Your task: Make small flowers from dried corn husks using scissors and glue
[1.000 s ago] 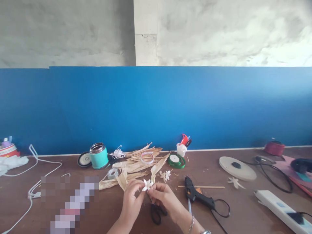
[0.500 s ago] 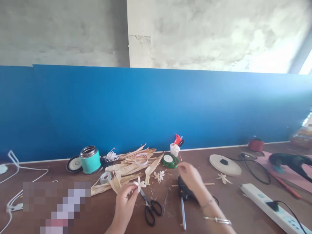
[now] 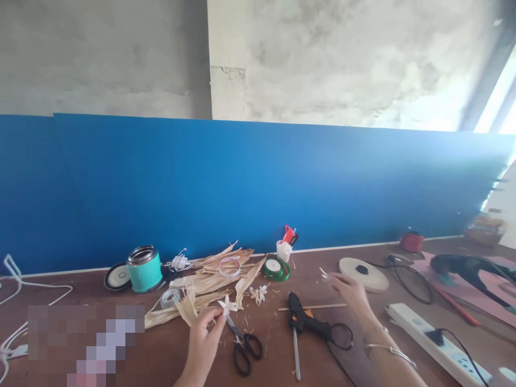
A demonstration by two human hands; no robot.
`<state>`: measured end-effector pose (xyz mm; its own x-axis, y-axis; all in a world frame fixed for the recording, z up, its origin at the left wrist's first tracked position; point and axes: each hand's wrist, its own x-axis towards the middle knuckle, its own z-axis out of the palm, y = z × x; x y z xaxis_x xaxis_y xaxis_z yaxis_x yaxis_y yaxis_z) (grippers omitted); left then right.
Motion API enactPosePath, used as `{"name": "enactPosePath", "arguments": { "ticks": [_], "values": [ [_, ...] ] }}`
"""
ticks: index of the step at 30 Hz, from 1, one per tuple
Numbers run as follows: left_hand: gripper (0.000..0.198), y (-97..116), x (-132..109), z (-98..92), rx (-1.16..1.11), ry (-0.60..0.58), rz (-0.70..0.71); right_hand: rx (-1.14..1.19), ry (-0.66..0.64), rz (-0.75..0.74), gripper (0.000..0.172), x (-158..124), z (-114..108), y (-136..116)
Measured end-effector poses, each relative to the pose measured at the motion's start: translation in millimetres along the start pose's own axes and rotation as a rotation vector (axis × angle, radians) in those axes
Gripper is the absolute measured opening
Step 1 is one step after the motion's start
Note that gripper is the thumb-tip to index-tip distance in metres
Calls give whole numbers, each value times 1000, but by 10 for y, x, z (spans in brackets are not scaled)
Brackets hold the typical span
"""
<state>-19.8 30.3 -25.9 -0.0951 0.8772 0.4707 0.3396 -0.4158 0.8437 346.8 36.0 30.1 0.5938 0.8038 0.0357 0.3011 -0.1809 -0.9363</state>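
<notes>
My left hand (image 3: 202, 338) pinches a small white husk flower (image 3: 228, 306) just above the brown table, next to the black scissors (image 3: 244, 345). My right hand (image 3: 350, 288) is stretched out to the right, beyond the black glue gun (image 3: 307, 320), near the white round disc (image 3: 363, 267). Its fingertips pinch a small white petal piece (image 3: 323, 273). A pile of dried husk strips (image 3: 212, 280) lies behind my left hand, with two more small flowers (image 3: 258, 293) beside it.
A thin wooden stick (image 3: 312, 307) lies by the glue gun. Along the blue wall stand a teal container (image 3: 142, 262), green ribbon spool (image 3: 275, 267) and pen cup (image 3: 284, 248). A white power strip (image 3: 437, 339) and black cables lie at the right.
My right hand let go of the flower in my left hand, reached right over the glue gun and took the white piece that lay near the disc. The view swung right.
</notes>
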Motion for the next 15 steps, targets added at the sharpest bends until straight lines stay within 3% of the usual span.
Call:
{"name": "enactPosePath", "arguments": {
  "ticks": [3, 7, 11, 15],
  "values": [
    [40, 19, 10, -11, -34, -9, -30, 404, -278, -25, 25, -195, 403, -221],
    [43, 36, 13, -20, -80, -27, -59, 614, -451, 8, 23, -443, 831, -409],
    [42, 20, 2, -10, -74, -33, -80, 814, -649, 112, 19, -561, 1001, -388],
    [38, -17, -21, -9, -58, -59, -104, 809, -673, 138, 17, -616, 1042, -285]
  ]
}}
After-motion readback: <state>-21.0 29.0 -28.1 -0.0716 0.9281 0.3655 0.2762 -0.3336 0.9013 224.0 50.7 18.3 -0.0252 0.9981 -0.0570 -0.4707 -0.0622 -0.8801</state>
